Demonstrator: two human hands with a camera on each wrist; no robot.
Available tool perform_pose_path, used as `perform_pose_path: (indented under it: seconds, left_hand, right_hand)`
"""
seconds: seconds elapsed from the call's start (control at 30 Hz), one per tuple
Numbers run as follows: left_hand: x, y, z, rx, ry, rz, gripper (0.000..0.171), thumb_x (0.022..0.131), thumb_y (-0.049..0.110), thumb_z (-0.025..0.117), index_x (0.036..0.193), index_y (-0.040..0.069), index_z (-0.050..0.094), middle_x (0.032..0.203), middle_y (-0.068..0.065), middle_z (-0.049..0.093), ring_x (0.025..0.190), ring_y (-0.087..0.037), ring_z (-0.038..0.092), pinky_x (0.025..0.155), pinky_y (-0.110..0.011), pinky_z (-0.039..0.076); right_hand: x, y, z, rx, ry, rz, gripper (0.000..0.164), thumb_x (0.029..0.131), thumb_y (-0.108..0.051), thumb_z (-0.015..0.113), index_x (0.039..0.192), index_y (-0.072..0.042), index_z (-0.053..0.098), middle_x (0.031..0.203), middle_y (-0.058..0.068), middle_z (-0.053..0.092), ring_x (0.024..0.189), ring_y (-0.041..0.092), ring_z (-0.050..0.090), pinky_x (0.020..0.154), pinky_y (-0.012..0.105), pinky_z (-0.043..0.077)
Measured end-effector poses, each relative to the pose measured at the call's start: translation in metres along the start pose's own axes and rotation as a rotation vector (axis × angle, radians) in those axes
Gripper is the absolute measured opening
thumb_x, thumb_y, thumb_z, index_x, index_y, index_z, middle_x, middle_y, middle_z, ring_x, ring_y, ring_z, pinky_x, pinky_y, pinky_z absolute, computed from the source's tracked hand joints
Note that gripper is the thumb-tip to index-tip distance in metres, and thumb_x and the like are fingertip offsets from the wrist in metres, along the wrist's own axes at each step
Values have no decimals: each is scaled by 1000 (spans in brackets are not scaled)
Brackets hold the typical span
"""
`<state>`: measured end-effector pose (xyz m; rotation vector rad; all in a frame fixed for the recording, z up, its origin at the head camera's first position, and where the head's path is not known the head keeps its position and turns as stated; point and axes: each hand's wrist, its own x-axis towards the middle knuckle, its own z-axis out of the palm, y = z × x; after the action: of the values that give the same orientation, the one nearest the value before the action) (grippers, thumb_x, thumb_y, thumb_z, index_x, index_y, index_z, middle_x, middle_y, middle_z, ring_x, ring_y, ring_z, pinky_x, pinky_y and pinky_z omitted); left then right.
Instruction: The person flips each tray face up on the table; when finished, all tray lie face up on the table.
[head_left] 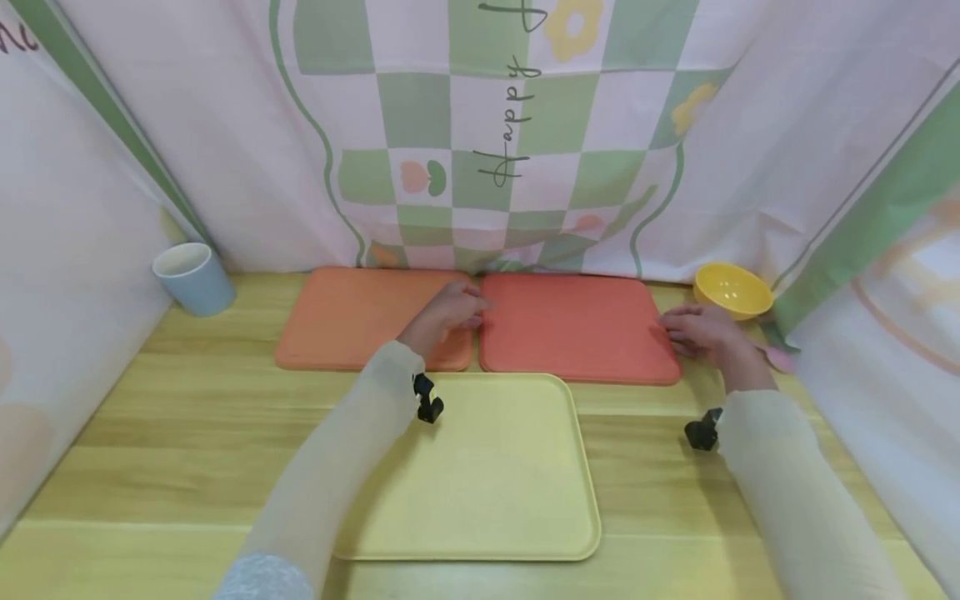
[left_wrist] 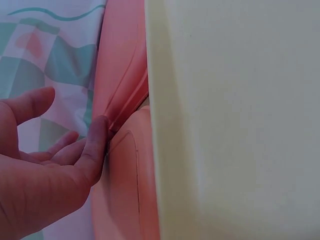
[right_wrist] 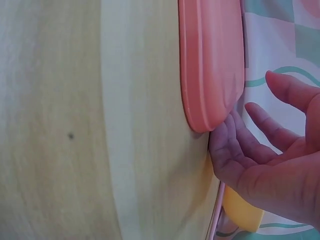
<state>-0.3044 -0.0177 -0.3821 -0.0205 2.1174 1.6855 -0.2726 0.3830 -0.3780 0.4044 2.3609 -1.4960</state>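
A red tray (head_left: 573, 325) lies flat against the curtain at the back of the table. At its left edge is my left hand (head_left: 452, 307), fingertips reaching into the narrow gap beside the orange tray (head_left: 352, 321). The left wrist view shows that thumb raised away from the tray. On the opposite side, my right hand (head_left: 701, 327) has its fingertips against the red tray's right edge. Its thumb (right_wrist: 290, 90) also stands apart, so neither hand pinches the rim. Nearer to me lies a pale yellow tray (head_left: 495, 467), partly beneath the left forearm.
A light blue cup (head_left: 197, 283) stands at the back left. Close behind the right hand sits a yellow bowl (head_left: 731, 292), with a pink utensil (head_left: 778, 359), partly hidden by the wrist, in front of it. A patterned curtain (head_left: 487, 108) encloses the wooden table (head_left: 150, 433).
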Motion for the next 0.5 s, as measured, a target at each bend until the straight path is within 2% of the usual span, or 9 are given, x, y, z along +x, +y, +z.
perform_pose_path:
  seconds: [0.1,0.2,0.33,0.5]
  left_hand:
    - [1,-1,1,-15,8,11,51,101,15,63,143,-1,40,140,-14,46,103,-25,61,94,-34,51]
    - [2,-2,2,-31,24,25,41,100,13,63,133,0,43,131,-12,47,96,-22,60,90,-33,50]
    - [3,-6,1,-70,33,36,21,100,9,62,110,2,44,121,-13,48,97,-26,60,91,-36,51]
    - [4,-9,0,-92,24,42,18,101,6,60,104,5,42,124,-13,47,102,-29,61,93,-38,51]
  right_hand:
    - [0,-2,-2,28,-29,18,54,104,-24,58,147,2,40,92,-13,64,89,3,62,84,26,55]
    - [1,-4,-3,87,-62,41,44,105,-24,56,142,-3,44,91,-14,67,88,3,63,85,25,55]
    - [3,-7,-2,157,-85,71,31,106,-23,55,134,-11,48,90,-16,69,89,2,64,85,24,54]
    - [4,-8,1,220,-71,71,17,106,-17,53,121,-10,50,85,-14,70,82,1,64,81,22,54]
